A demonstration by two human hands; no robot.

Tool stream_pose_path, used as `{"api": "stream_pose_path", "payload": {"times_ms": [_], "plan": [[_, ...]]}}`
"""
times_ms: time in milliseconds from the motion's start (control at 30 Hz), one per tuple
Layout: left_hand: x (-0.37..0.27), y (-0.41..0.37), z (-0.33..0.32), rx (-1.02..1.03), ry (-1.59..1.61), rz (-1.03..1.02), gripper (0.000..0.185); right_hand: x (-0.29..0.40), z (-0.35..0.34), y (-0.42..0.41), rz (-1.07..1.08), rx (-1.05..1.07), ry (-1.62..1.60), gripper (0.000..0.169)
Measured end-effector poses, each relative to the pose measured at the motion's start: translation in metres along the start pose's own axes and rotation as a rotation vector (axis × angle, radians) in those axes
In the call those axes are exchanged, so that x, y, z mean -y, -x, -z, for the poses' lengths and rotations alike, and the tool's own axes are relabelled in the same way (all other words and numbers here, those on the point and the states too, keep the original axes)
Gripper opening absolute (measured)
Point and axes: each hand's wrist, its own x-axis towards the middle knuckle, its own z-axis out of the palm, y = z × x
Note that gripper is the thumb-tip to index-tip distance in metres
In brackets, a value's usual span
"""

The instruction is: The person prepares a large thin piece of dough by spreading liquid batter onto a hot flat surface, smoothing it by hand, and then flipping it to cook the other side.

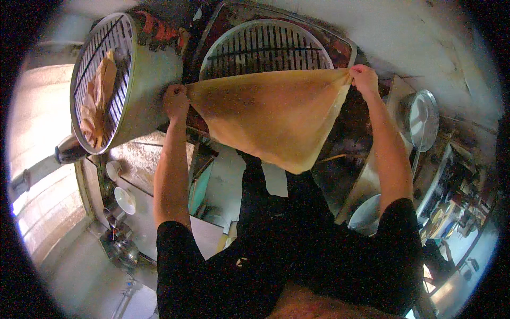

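Note:
A tan cloth (271,115) hangs stretched between my two hands, its lower part drooping to a blunt point. My left hand (176,101) is shut on one upper corner. The other upper corner is pinched in my right hand (363,77). Behind the cloth lies a round steamer (263,46) with a slatted grate, its near part hidden by the fabric. To the left stands a large round steamer drum (153,91) with a similar slatted top. A crumpled tan cloth (99,97) rests on those slats.
A bright window (48,119) is at the far left. Bowls (125,200) stand on a counter to the left. On the right are a round metal pan or lid (423,119) and a large metal basin (366,215). Another person (438,255) appears at the far lower right.

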Motion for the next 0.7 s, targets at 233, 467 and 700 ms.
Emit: {"api": "stream_pose_path", "payload": {"times_ms": [233,467,700], "plan": [[-0.055,-0.026,-0.013,0.068,-0.041,0.092,0.022,-0.029,-0.022,-0.060,0.001,0.008,0.072,0.024],[-0.064,-0.036,-0.019,0.180,-0.050,0.152,0.018,-0.005,-0.027,-0.062,-0.075,0.054,0.152,0.025],[-0.081,-0.054,-0.019,0.176,-0.033,0.111,0.016,-0.001,-0.021,-0.068,-0.177,0.104,0.006,0.022]]}}
